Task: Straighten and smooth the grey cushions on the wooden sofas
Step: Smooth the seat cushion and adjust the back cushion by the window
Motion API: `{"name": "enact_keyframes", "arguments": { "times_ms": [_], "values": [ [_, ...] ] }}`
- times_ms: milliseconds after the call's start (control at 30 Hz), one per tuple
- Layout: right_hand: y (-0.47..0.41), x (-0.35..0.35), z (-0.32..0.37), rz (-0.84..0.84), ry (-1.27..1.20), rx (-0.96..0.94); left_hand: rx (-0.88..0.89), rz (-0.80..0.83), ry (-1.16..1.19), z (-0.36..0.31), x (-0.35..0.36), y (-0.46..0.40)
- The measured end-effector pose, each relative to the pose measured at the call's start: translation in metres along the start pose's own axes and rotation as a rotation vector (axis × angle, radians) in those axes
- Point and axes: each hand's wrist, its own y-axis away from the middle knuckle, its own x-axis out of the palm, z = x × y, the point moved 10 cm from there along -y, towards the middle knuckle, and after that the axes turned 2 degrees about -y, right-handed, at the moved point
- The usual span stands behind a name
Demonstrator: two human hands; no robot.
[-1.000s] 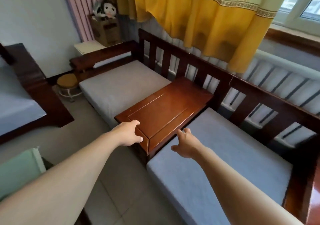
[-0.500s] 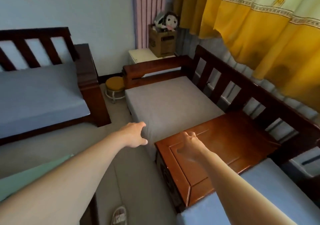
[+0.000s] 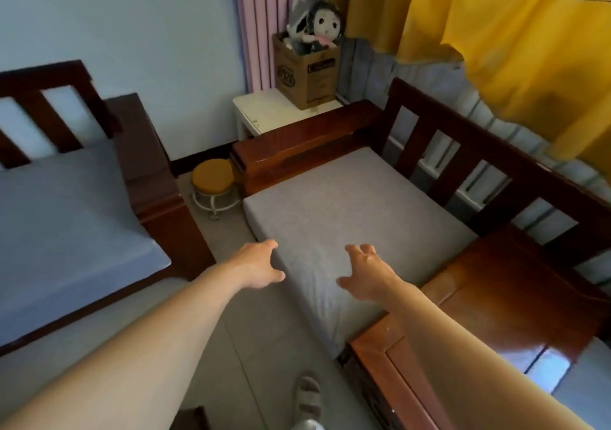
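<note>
Hands spread wide, holding nothing: left hand at grey cushion front edge, right hand above it. Wooden sofa behind.

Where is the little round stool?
The stool stands on the floor left of centre in the head view, between the two sofas, just left of the grey cushion and below the white side table.

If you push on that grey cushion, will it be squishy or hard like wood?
Probably squishy but springy: the grey cushion looks like a thick slab with rounded edges, wrapped in cloth. It would likely bend if lifted by one end. Its cover shows faint wrinkles near the right hand, so the fabric may slide a little.
</note>
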Motion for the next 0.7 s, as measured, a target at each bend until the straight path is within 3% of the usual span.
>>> {"name": "enact_keyframes", "arguments": {
  "times_ms": [400,700],
  "values": [
    [-0.181,-0.069,0.049,-0.021,-0.107,0.038,0.061,0.043,-0.128,-0.001,-0.104,-0.169],
    [-0.264,-0.099,0.038,-0.11,-0.214,0.299,0.256,0.165,-0.274,0.0,-0.151,-0.291]
  ]
}}
